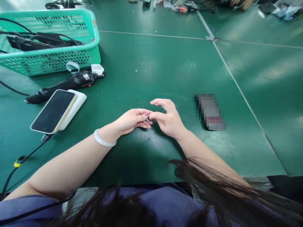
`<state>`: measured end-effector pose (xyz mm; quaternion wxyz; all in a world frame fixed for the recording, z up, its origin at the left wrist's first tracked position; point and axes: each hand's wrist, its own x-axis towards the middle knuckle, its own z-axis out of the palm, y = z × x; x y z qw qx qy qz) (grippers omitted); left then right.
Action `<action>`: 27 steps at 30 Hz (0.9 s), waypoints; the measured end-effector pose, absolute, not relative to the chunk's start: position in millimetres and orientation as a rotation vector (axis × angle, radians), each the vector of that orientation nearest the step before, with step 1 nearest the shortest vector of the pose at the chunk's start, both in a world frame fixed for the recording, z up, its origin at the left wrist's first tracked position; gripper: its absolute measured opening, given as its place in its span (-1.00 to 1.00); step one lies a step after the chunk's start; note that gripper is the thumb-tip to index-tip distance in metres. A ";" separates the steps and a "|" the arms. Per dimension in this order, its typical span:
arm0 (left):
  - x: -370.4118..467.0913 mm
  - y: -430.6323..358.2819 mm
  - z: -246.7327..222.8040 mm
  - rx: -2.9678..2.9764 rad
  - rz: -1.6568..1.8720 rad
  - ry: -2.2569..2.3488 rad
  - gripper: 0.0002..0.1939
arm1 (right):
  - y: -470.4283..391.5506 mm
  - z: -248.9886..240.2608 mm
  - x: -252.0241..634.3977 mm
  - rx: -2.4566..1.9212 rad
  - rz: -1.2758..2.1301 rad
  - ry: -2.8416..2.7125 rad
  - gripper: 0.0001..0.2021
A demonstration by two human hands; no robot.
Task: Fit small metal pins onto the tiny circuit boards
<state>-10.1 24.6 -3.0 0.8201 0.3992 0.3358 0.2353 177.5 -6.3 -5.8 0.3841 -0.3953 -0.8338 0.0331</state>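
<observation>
Over the green tabletop, my left hand (133,121) pinches a small dark piece (148,119) between thumb and fingers; it is too small to name. A pale bangle (104,138) circles the left wrist. From the other side my right hand (167,118) comes in with its thumb against or right beside the small piece. Its index finger is raised and bent, apart from the thumb, while the other fingers are mostly hidden. I see nothing else in the right hand.
On the left stand a green basket (94,50) holding dark cabled items, a black corded power tool (71,82) and a phone (54,110) on a white block (77,105). To the right lies a blurred dark flat object (210,112). Another tool (181,8) lies at the far edge.
</observation>
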 end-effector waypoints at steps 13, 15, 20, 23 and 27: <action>-8.9 25.9 -2.7 0.667 0.680 0.709 -0.87 | -4.8 -7.0 182.3 -1.081 0.031 -1.932 -0.86; -9.2 28.7 -4.1 0.532 0.820 0.683 -0.90 | -4.1 -8.6 183.4 -1.151 0.084 -1.899 -0.87; -7.0 30.9 -4.6 0.451 0.990 0.774 -0.96 | -3.6 -16.9 174.7 -1.294 0.290 -2.156 -0.88; -3.6 27.3 -5.4 0.586 0.974 0.819 -0.88 | -4.2 -20.7 160.7 -1.378 0.288 -2.270 -0.81; -1.0 24.7 -8.1 0.668 0.997 0.858 -0.83 | -3.4 -21.5 149.3 -1.442 0.212 -2.314 -0.81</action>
